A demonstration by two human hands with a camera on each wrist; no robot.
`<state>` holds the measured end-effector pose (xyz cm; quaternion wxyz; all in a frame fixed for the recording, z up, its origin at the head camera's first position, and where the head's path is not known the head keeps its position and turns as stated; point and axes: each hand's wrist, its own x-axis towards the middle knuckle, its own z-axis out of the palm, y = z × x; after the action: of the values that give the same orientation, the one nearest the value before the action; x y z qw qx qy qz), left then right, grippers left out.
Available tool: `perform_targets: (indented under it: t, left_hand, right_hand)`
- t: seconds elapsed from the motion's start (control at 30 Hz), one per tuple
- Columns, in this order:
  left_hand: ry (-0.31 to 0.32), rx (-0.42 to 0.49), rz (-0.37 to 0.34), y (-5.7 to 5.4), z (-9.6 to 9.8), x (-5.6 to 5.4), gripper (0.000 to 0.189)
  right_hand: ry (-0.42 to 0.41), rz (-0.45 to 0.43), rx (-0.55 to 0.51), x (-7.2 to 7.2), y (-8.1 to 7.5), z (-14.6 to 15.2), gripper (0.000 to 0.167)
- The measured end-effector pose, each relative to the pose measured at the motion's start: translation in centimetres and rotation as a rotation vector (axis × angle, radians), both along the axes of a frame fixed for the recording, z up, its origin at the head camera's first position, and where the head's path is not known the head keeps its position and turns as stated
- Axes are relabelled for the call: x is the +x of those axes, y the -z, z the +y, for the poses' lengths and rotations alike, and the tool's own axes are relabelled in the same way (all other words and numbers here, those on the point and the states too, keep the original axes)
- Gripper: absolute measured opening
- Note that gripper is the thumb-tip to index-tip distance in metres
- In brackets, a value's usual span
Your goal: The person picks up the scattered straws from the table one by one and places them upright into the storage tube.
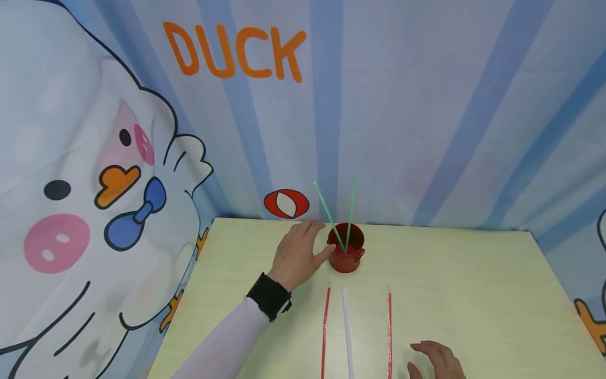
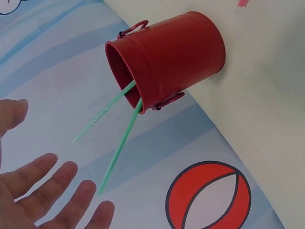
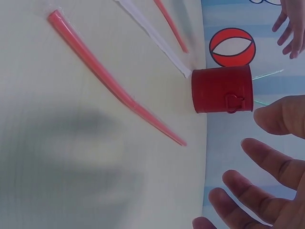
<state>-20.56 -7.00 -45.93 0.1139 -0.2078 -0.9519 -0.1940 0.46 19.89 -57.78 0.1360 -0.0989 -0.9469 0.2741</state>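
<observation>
A red metal bucket [image 1: 344, 262] with small side handles stands upright toward the back of the table. Two green straws [image 1: 352, 216] lean out of it, their tops spread apart. My left hand [image 1: 298, 255] is just left of the bucket, fingers extended and holding nothing; in the left wrist view its fingers [image 2: 71, 200] are spread near the straw tips. At the front right, my right hand [image 1: 437, 360] hovers with loosely bent fingers and nothing in it. Between the hands lie a red straw [image 1: 325, 331], a white straw [image 1: 347, 331] and another red straw [image 1: 390, 334], the latter in clear wrapping.
The pale yellow table [image 1: 473, 295] ends at the back against a blue striped curtain [image 1: 379, 105] printed with a duck and the word DUCK. A printed red and white ball [image 1: 286, 203] shows on the curtain behind the left hand.
</observation>
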Motion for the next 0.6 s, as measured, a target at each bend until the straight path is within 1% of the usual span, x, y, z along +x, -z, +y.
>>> perform_targets:
  t: [0.2, 0.4, 0.47, 0.6]
  left_hand:
    - [-0.027, 0.004, 0.024, 0.4, -1.8, 2.5, 0.052]
    - [-0.048, 0.0, 0.05, 1.1, -3.3, 4.6, 0.051]
    - [-0.062, -0.006, 0.048, 1.3, -3.8, 5.2, 0.051]
    - [-0.098, -0.022, 0.02, 2.1, -4.6, 6.5, 0.052]
  right_hand:
    - [-0.015, 0.004, 0.004, -0.1, -0.2, -0.1, 0.035]
    - [-0.025, -0.001, 0.009, -0.1, -0.4, 0.0, 0.036]
    - [-0.027, -0.005, 0.012, -0.2, -0.4, 0.0, 0.036]
    - [-0.028, -0.011, 0.023, -0.2, -0.4, -0.1, 0.037]
